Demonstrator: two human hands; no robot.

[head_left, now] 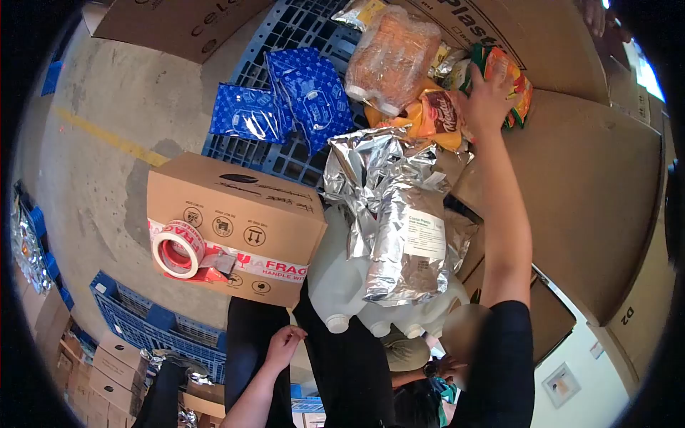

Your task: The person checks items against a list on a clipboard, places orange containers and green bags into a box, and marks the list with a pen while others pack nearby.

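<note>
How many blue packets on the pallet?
2. The left packet lies near the edge of the pallet; the right packet is next to it, toward the plastic-wrapped bundle. More could be hidden underneath.

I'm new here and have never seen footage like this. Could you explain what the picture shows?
There is no machine, just two bare human hands, filmed by one camera worn on the head, looking forward and down. The right hand is on a green-and-orange packet; how firmly it grips, I can't tell. The left hand is low by the dark trousers, with nothing visibly held. Blue packets lie on a blue pallet, near a plastic-wrapped bundle. Closer in are silver bags, translucent jugs and a cardboard box with a tape dispenser on it.
</note>
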